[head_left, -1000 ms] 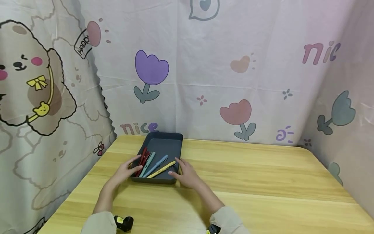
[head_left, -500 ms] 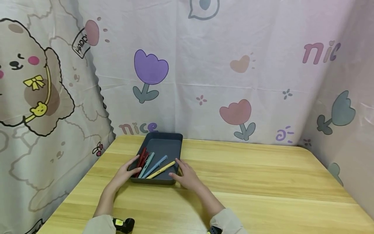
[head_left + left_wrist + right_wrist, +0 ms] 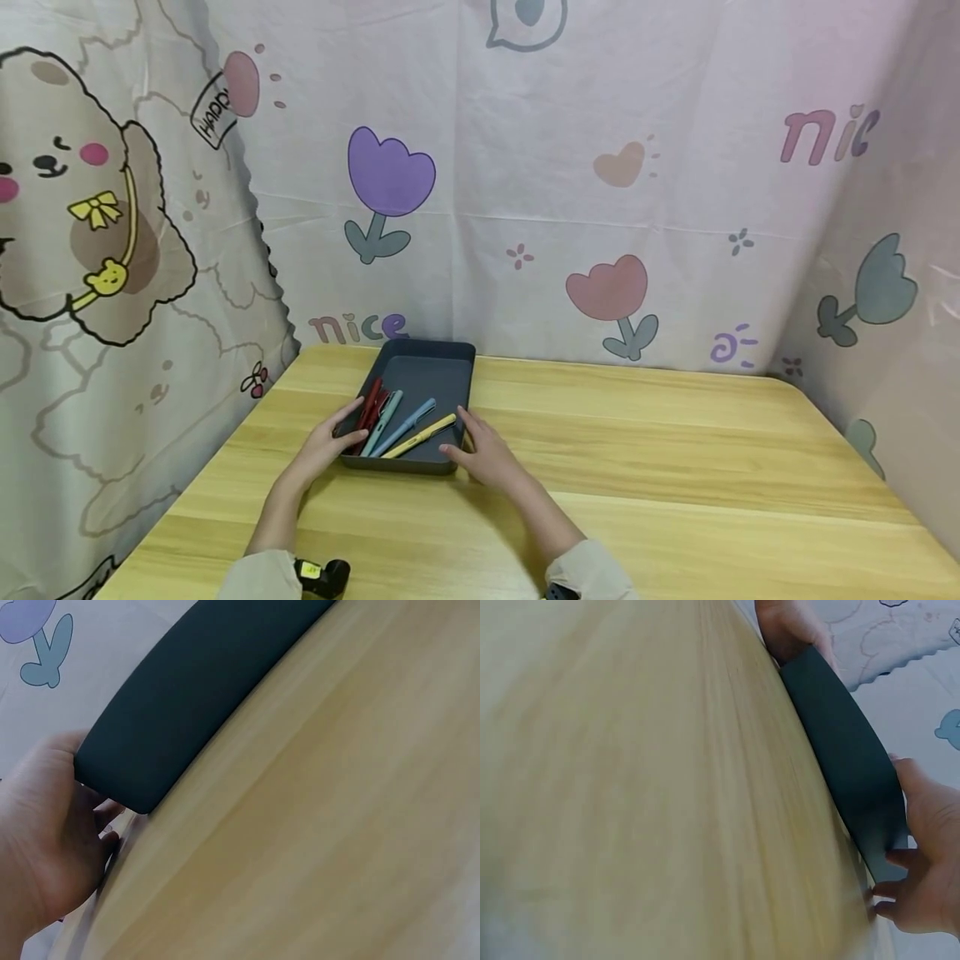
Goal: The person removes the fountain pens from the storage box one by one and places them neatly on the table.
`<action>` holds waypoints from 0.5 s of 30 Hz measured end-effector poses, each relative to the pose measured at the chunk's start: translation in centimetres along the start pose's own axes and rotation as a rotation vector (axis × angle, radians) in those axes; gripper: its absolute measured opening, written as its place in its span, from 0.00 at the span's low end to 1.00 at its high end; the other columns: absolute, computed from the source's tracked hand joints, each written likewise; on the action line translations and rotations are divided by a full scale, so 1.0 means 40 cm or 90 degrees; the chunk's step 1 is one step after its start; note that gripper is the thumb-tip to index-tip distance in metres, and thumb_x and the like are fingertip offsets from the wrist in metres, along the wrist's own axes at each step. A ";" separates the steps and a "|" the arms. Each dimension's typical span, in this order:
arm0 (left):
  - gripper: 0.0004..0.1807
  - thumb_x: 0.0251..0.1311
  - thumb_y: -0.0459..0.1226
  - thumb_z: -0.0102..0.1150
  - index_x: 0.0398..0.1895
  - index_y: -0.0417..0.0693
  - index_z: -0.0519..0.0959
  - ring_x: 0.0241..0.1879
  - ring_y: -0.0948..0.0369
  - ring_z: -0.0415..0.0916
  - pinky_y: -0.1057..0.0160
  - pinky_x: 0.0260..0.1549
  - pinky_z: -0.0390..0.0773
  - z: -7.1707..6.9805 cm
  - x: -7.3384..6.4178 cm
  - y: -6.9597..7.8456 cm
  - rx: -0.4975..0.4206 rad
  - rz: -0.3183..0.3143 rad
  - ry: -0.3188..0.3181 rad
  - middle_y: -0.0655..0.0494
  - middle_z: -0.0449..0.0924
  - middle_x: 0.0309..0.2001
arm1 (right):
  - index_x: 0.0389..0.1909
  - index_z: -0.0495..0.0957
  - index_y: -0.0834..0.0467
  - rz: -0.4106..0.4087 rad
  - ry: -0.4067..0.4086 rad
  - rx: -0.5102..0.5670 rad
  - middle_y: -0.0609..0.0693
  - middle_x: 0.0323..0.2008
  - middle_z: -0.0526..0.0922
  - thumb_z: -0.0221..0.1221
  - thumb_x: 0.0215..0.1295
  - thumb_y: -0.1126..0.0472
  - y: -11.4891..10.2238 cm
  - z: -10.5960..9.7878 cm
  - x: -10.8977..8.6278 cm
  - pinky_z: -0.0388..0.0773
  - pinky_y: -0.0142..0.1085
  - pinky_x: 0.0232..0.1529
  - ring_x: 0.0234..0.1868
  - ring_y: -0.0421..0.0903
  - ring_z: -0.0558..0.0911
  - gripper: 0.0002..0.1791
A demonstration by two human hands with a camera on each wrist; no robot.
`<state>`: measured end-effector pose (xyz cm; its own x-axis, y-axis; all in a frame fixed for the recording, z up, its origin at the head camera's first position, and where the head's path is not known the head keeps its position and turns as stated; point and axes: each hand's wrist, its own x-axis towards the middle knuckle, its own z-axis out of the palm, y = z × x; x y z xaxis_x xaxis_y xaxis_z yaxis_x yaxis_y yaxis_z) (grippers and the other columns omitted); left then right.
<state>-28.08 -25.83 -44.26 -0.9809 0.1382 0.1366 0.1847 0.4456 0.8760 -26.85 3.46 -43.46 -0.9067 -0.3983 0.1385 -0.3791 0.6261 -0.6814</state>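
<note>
A dark grey rectangular tray (image 3: 429, 375) lies on the wooden table near its back edge, left of centre. Inside it, towards the front, are dark red pens (image 3: 367, 408), a teal pen (image 3: 386, 423), a blue pen (image 3: 405, 427) and a yellow pen (image 3: 420, 436). My left hand (image 3: 318, 448) grips the tray's left side, thumb over the rim close to the red pens. On the opposite side my right hand (image 3: 487, 454) holds the front right part, thumb at the rim. In the right wrist view its fingers (image 3: 900, 889) curl beside the tray's outer wall (image 3: 847, 750).
The pale wooden table (image 3: 675, 467) stretches far to the right of the tray. Behind and beside it hang printed curtains (image 3: 510, 167) with flowers and a cartoon bear. A black device (image 3: 324, 575) sits at the left wrist.
The tray, with the pens in it and both hands on its sides, has shifted very slightly to the right. The hold of both hands looks the same.
</note>
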 end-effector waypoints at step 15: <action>0.34 0.62 0.38 0.56 0.69 0.39 0.55 0.66 0.39 0.40 0.38 0.59 0.45 0.026 -0.007 0.020 -0.006 -0.002 -0.009 0.33 0.46 0.67 | 0.71 0.51 0.57 -0.006 -0.006 0.028 0.61 0.67 0.53 0.53 0.62 0.41 0.014 -0.023 -0.023 0.57 0.53 0.60 0.65 0.60 0.56 0.42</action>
<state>-27.57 -24.60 -44.08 -0.9805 0.1494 0.1277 0.1814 0.4381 0.8805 -26.40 4.79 -43.31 -0.9013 -0.4104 0.1385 -0.3788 0.5921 -0.7113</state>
